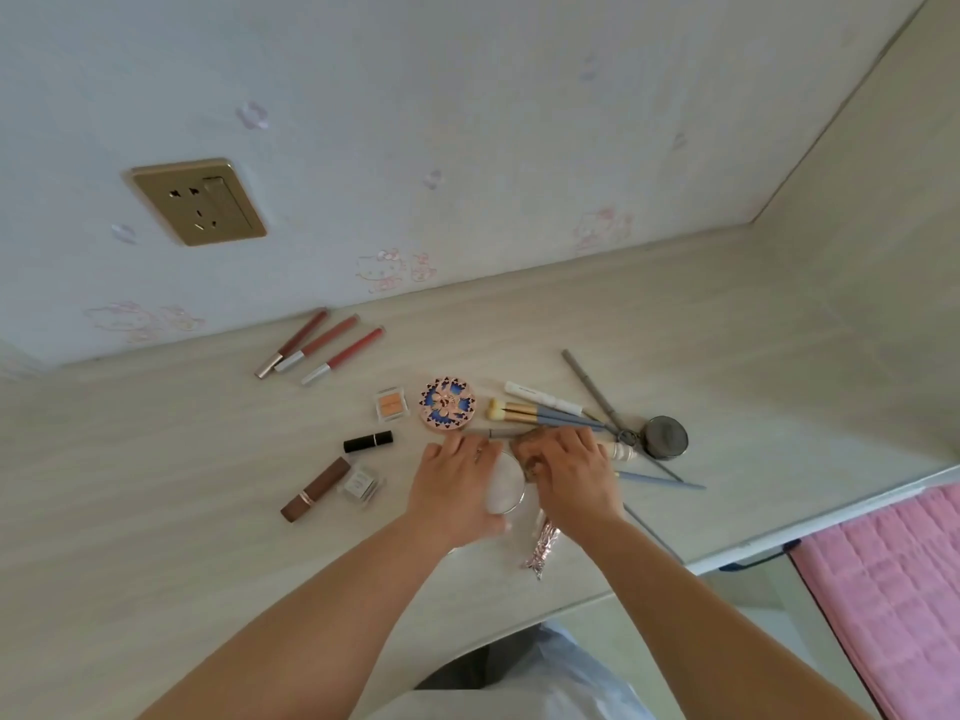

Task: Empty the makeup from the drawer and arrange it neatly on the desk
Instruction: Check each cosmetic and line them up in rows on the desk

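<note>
Frosted white round compact (505, 488), gold-rimmed, sitting mid-surface (156, 485) under both hands: left hand (457, 491) curled round its near side, right hand (569, 478) pressed close beside it, fingers bent over something brownish, can't tell what. Risk-wise: lid popping open, or a sleeve-less elbow swipe nudging the brush pile (550, 410) just behind, since those handles cross loosely and roll easily. Crinkly foil packet (543, 545) near the edge could slide off too. Count so far: three lip glosses (322, 345) lined up by the wall, two lipsticks (343, 467), one orange palette (390, 405), one flowery round case (448, 405), one small clear box (361, 484), one grey round tin (666, 436). Drawer not in view.
</note>
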